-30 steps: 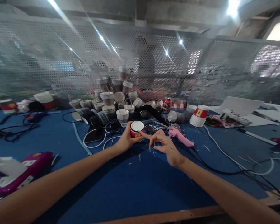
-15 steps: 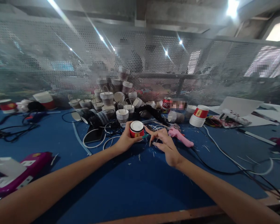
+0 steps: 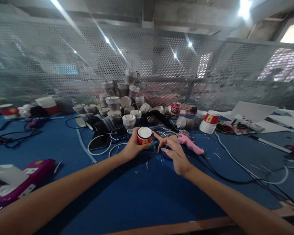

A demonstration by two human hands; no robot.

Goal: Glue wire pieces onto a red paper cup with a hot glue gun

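Note:
My left hand (image 3: pixel 133 146) is wrapped around a small red paper cup (image 3: pixel 144 139) with a yellow patch, a round white top and a dark band just under it. A green tip, seemingly a fingernail, shows at the thumb's end. At the cup's right side is my right hand (image 3: pixel 174 150), its index finger stretched toward the cup's edge and the other fingers loosely bent and apart. Nothing shows between those fingers. Whether the index fingertip presses on the band I cannot tell. Close behind this hand lies a pink glue gun (image 3: pixel 190 144).
Several small grey-white baskets (image 3: pixel 112 103) are piled behind the cup. A cola can (image 3: pixel 175 110) and stacked paper cups (image 3: pixel 210 121) stand at the right. Loose white cord (image 3: pixel 99 153), a dark phone (image 3: pixel 98 141) and a purple device (image 3: pixel 36 173) lie on the blue tabletop (image 3: pixel 147 199).
Hardly anything differs. The whole view has shifted very slightly, and the fingers of my right hand have moved a little beside the cup. My left hand keeps its hold.

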